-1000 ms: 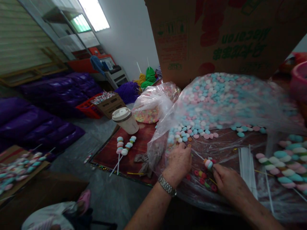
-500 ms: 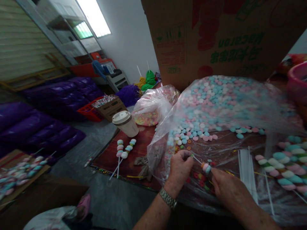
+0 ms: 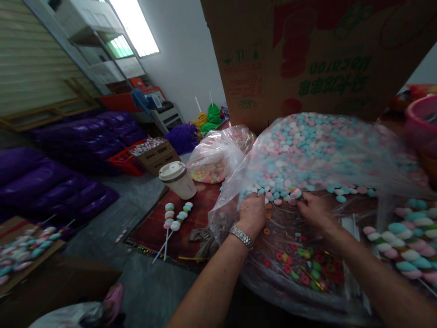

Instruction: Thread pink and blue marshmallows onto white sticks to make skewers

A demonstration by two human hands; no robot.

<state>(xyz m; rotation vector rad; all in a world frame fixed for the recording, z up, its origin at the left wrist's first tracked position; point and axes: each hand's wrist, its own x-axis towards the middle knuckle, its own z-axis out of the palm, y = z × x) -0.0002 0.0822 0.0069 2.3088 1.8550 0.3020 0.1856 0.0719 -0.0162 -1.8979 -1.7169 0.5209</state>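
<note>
My right hand (image 3: 316, 209) is closed in a pinch on a marshmallow skewer, whose few threaded pieces (image 3: 295, 193) show at the fingertips. Most of its stick cannot be seen. My left hand (image 3: 253, 212), with a metal watch at the wrist, reaches to the front edge of the loose marshmallows (image 3: 278, 193). Its fingers are curled among them, and whatever is in them is hidden. These pink, white and blue pieces spill from a large clear plastic bag (image 3: 327, 146). Small ring-shaped candies (image 3: 305, 266) in red, green and yellow lie on the plastic nearer my body.
White sticks (image 3: 351, 264) lie right of the rings, beside piled marshmallow skewers (image 3: 409, 237). Two finished skewers (image 3: 175, 218) and a lidded cup (image 3: 178, 180) stand on the table's left. Behind the bag rises a tall cardboard box (image 3: 252, 59). A pink basin (image 3: 421, 118) is far right.
Both hands have moved forward, from above the ring candies to the marshmallow pile's edge. The right hand has carried the skewer along, and the rings are now uncovered.
</note>
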